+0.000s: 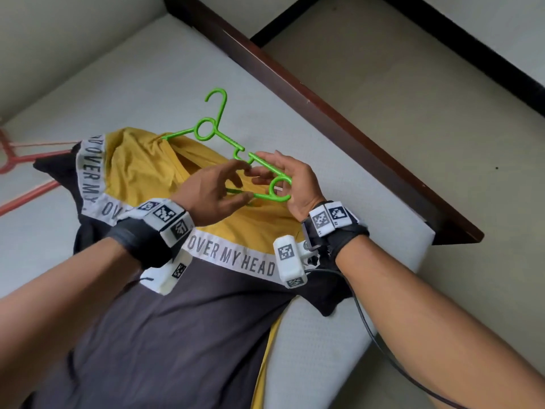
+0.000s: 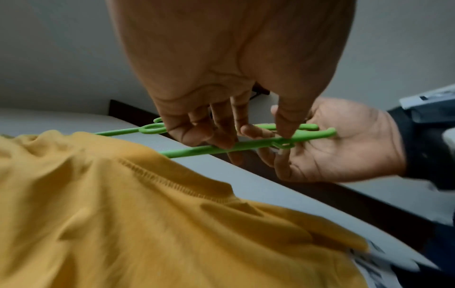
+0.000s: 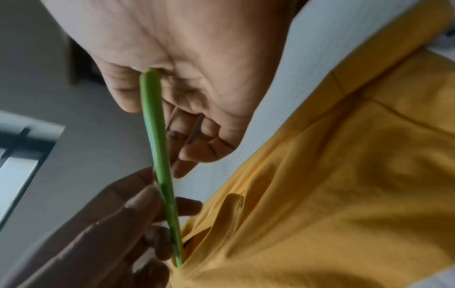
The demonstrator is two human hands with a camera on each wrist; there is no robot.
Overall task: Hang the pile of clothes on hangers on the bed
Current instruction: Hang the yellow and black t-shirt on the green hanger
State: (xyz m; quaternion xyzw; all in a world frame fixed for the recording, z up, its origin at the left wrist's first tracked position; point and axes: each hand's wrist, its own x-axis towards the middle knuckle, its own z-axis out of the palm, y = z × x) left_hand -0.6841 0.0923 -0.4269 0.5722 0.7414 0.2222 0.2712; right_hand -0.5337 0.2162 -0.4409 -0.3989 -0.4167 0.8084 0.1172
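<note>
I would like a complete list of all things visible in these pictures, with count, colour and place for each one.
green plastic hanger: one, green, one end inside the shirt's neck, other end in the hands
yellow and dark grey T-shirt with white lettered band: one, spread on the bed
red plastic hanger: at least one, red, on the bed at far left
white mattress: one, white, under everything
dark wooden bed frame: one, dark brown, along the mattress edge
left hand: fingers pinch the hanger's lower bar
right hand: holds the hanger's end
</note>
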